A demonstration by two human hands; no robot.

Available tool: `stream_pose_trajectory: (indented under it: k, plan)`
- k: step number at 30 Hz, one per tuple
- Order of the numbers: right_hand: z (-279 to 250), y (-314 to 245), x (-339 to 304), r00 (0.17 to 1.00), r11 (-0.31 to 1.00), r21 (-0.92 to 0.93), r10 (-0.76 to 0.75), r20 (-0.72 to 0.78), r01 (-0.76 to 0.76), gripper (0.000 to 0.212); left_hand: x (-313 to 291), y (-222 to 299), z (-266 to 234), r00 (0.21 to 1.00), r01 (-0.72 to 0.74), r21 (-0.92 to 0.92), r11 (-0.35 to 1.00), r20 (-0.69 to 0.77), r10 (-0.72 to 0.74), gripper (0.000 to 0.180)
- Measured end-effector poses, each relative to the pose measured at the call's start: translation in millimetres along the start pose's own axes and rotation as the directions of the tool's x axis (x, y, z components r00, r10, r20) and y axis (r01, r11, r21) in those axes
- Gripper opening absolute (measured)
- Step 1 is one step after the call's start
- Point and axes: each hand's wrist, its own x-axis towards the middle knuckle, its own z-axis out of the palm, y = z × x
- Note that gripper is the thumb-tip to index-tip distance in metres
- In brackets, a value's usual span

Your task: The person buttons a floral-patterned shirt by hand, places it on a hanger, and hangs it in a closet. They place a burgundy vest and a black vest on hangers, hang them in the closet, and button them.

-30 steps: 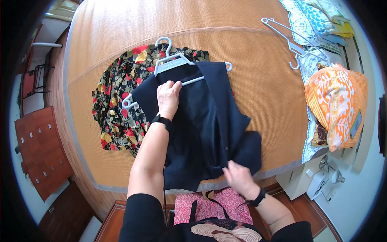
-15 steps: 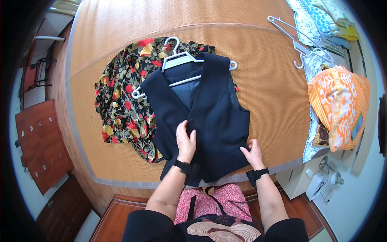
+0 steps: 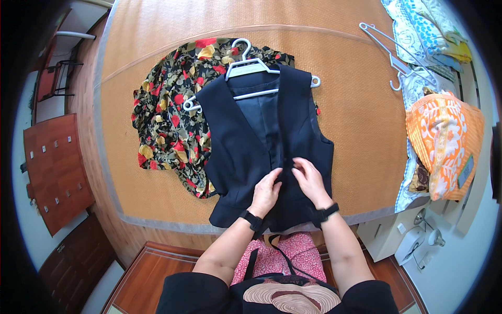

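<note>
A dark navy vest (image 3: 240,157) lies front up on the woven mat, on a pale grey-blue hanger (image 3: 246,68) whose hook points away from me. My left hand (image 3: 265,193) is at the vest's front opening, its fingers closed on the edge of the front panel. Just right of it, my right hand (image 3: 311,182) is over the other front panel, fingers curved and apart, with nothing visible between them. Under the vest's left side spreads a black floral garment (image 3: 167,115) with red and yellow flowers, partly hidden.
A second hanger (image 3: 400,65) lies at the far right beside folded blue-and-white cloths (image 3: 413,31). Nearer, an orange patterned cloth (image 3: 444,141) rests on the pile. The woven mat (image 3: 361,157) ends at a grey border near my body. A white cabinet (image 3: 384,233) stands below right.
My right hand has moved from the vest's lower right side inward to its front. My left hand has shifted to the opening's edge, and the opening looks wider. The whole view has shifted slightly.
</note>
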Motion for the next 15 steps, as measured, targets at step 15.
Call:
stream_pose_trajectory:
  k: [15]
  plan:
    - [56.1,4.5,34.6,0.961,0.963,0.105,0.231,0.15,-0.248,0.022,28.3,-22.0,-15.4,0.998,0.021,-0.054,0.998,0.064,-0.018,0.02]
